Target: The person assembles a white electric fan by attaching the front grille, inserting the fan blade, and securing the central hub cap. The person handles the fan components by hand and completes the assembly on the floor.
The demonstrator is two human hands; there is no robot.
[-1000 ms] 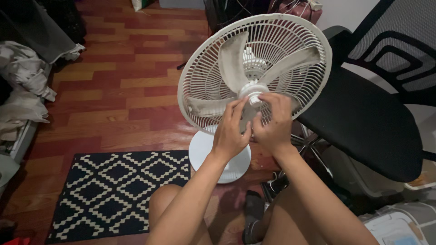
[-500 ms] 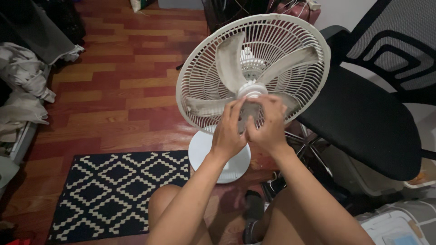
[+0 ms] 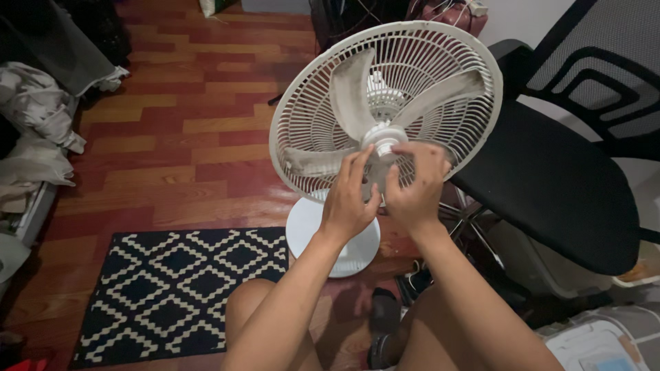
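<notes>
Lying at the far left, crumpled cloths (image 3: pixel 38 130) are seen at the edge of the wooden floor (image 3: pixel 172 124), and a black-and-white rug (image 3: pixel 179 288) is spread nearer the knees. Standing on a round white base (image 3: pixel 306 230), the fan (image 3: pixel 385 106) is placed mid-frame, its front grille off and its dusty blades (image 3: pixel 350 89) bared. The hub cap (image 3: pixel 383 137) at the blades' centre is touched from the left by the left hand (image 3: pixel 347 199), fingers narrowly curled against it. It is pinched from the right by the right hand (image 3: pixel 412 185), thumb and fingertips closed on it. For this step, the blades are best braced by one hand while the cap is turned squarely by the other. A black chair (image 3: pixel 550 172) is set at the right.
</notes>
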